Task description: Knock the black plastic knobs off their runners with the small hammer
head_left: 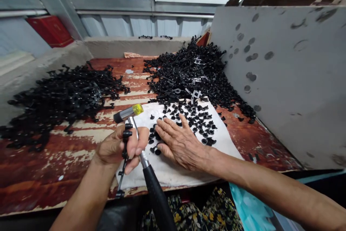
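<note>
My left hand (112,148) is closed around the shaft of a small mallet (144,159), which has one yellow face, one dark face and a black grip running down toward my lap. Those same fingers also hold a thin black strip with knobs (124,155), hanging down past the cloth's left edge. My right hand (181,144) lies with fingers stretched over a white cloth (178,178). Under and around its fingertips are several small black mushroom-shaped pegs (207,124), scattered across the cloth; whatever lies beneath the palm is hidden.
A large heap of black knobbed strips (186,72) is behind the cloth, mixed with some bare metal links (196,95). Another heap (67,97) lies left on the worn red tabletop (89,166). A grey panel (286,79) stands at right, and a red box (50,31) far left.
</note>
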Tool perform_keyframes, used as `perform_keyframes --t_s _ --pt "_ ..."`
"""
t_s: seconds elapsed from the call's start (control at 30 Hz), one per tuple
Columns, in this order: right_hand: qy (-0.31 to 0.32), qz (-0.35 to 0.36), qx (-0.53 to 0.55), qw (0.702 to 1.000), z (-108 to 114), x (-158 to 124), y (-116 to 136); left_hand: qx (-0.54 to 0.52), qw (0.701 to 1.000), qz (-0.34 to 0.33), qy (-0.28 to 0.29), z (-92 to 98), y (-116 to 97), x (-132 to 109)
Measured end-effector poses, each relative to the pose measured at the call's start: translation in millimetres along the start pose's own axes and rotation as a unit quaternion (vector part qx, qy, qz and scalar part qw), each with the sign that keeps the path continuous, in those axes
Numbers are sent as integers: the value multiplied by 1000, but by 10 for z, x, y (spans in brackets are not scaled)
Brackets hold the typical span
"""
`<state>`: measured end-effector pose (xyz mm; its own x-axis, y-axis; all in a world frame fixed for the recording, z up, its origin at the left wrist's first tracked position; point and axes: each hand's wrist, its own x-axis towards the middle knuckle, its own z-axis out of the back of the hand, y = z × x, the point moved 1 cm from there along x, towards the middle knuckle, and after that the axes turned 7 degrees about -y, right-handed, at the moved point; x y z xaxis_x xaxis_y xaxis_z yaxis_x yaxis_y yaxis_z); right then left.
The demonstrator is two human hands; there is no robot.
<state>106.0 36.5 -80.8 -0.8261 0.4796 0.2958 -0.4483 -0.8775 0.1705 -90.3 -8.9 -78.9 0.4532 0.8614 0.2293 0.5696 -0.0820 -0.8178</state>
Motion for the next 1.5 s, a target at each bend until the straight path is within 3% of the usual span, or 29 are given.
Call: perform_keyframes --t_s 0.2,0.37,0.53,0.67,0.83,0.97,1.13,1.27,1.4,1.5 --pt "8 35 0 999 27 -155 4 -2 1000 -1 4 5 -3 -6" --pt "-9 -41 -59 997 104 -308 -256 -11 1000 7 16 22 11 -17" --pt "24 -82 -83 993 142 -414 -443 -26 998 10 48 24 33 1" --pt "2 -88 -89 992 152 -429 -409 -36 997 11 64 24 49 25" --pt "1 -24 -71 997 124 -430 -338 -45 997 21 58 27 45 18" --pt "-4 -63 -84 994 115 -444 -365 -51 997 28 58 19 33 27" --pt "-4 -21 -71 997 96 -461 -331 -55 996 39 59 22 27 32" --pt "-4 -45 -71 996 77 -487 -304 -47 997 35 56 28 23 30" --pt "1 -15 -55 998 65 -535 -282 -40 997 39 57 22 19 43" --pt "-9 -44 -67 997 53 -549 -283 -43 996 40 62 14 20 52"
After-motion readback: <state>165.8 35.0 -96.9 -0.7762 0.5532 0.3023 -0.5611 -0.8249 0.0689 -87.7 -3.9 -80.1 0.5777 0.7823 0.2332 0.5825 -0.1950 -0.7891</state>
